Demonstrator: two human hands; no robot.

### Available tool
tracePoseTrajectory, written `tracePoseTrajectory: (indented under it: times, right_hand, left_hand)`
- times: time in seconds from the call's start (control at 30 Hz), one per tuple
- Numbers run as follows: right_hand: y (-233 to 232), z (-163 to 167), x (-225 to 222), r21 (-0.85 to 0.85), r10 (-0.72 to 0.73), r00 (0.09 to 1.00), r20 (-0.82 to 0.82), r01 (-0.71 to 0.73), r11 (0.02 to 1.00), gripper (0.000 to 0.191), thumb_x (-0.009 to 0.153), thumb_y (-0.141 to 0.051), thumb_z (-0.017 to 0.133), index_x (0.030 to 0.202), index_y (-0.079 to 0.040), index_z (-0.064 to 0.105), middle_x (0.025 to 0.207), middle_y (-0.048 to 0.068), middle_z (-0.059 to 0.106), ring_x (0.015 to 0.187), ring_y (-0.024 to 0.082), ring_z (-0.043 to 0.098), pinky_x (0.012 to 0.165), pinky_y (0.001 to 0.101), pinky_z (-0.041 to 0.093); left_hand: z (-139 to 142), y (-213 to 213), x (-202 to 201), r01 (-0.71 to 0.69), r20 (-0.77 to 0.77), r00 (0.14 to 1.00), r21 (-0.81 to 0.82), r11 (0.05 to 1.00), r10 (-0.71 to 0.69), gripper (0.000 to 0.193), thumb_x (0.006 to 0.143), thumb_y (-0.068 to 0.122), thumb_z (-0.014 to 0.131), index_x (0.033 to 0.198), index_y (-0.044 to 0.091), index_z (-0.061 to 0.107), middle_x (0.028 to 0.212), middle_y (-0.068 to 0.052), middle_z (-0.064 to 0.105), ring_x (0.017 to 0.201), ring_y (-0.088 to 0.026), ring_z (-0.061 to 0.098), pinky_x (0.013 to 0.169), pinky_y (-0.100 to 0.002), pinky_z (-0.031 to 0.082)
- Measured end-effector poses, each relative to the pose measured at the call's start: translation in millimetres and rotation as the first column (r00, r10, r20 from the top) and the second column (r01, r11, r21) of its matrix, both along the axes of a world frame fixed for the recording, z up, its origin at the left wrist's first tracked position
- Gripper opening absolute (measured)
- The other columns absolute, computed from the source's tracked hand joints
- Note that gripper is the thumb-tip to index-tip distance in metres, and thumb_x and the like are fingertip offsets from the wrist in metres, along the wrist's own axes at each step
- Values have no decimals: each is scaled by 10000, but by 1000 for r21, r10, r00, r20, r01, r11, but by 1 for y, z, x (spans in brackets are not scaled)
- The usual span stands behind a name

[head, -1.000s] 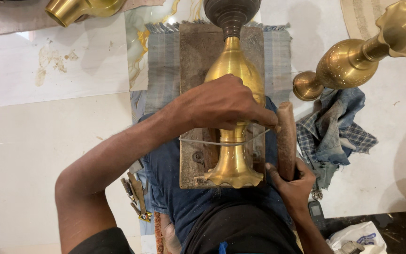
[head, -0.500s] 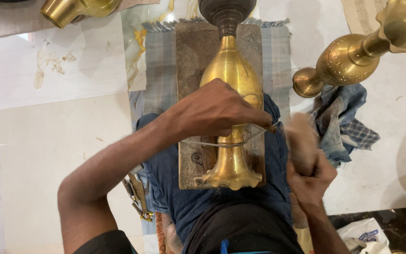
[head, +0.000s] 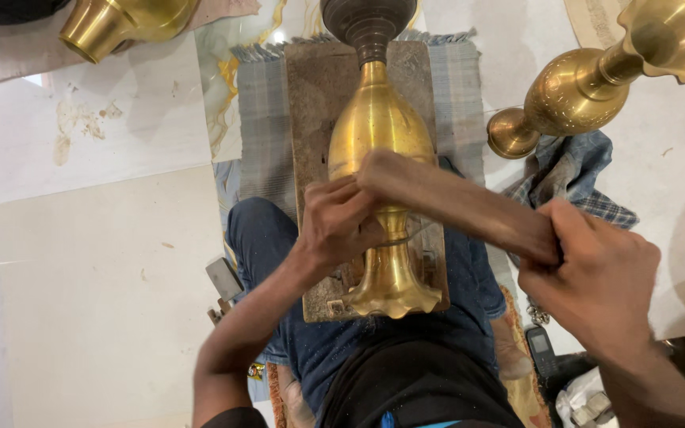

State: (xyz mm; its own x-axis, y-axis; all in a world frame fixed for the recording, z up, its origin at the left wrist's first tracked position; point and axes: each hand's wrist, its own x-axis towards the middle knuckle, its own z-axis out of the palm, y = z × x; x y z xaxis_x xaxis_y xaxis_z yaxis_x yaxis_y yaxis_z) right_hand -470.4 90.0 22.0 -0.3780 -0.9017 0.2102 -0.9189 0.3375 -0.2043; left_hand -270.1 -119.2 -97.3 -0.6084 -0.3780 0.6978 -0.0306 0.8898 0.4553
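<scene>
The left hand [head: 334,226] is gripping the narrow neck of a golden brass vase [head: 380,198] lying on a worn wooden board [head: 315,111] across the person's lap, fingers clamped around it. The right hand [head: 596,273] is clenching a brown wooden mallet [head: 453,204], its end touching the vase.

A vase [head: 380,135] lies on a board [head: 311,95] across the lap, another vase [head: 588,83] to its right.
</scene>
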Motion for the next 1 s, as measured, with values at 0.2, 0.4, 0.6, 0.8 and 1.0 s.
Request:
tracePoseTrajectory:
  times: [0.2, 0.4, 0.6, 0.8, 1.0]
  right_hand:
    - [-18, 12, -2, -224, 185, 827, 530, -74, 972, 301, 706, -36, 716, 1000, -16, 655, 679, 33, 610, 571, 95, 582, 555, 269, 449]
    - [-34, 21, -1, -301, 249, 818, 518, -98, 949, 238, 742, -48, 750, 960, -20, 659, 643, 28, 607, 534, 85, 555, 512, 275, 414]
    - [-36, 50, -6, 41, 260, 956, -135, -257, 966, 257, 645, -69, 783, 878, -48, 679, 661, 71, 615, 524, 228, 562, 468, 388, 387]
    - [-36, 38, -3, 2, 215, 968, -127, -217, 976, 339, 567, -96, 777, 894, -84, 687, 694, 46, 636, 575, 238, 611, 501, 380, 432]
    - [-9, 5, -18, -64, 162, 985, -54, -165, 984, 306, 672, -64, 753, 968, -70, 679, 771, 88, 672, 674, 276, 653, 562, 392, 453]
  left_hand:
    - [-33, 21, -11, -167, -273, 938, 187, 968, 215, 393, 873, 55, 557, 1244, 96, 680, 770, -13, 740, 533, -81, 619, 536, -296, 621]
    - [-40, 21, -19, -238, -363, 900, 54, 970, 241, 357, 886, -17, 579, 1213, 71, 693, 795, -80, 783, 494, -68, 596, 451, -280, 518]
    - [-37, 25, -7, -11, -188, 981, 154, 988, 41, 197, 896, 25, 673, 1091, 54, 660, 855, -78, 710, 694, -137, 667, 594, -283, 624]
    - [-29, 10, -10, 0, -155, 988, 39, 999, 6, 105, 883, 3, 657, 977, 50, 655, 838, -49, 697, 682, -141, 659, 570, -289, 609]
    - [-15, -2, -6, 121, 3, 992, 96, 988, -122, 112, 802, -17, 664, 828, 90, 642, 718, -3, 663, 600, -119, 645, 500, -267, 598]
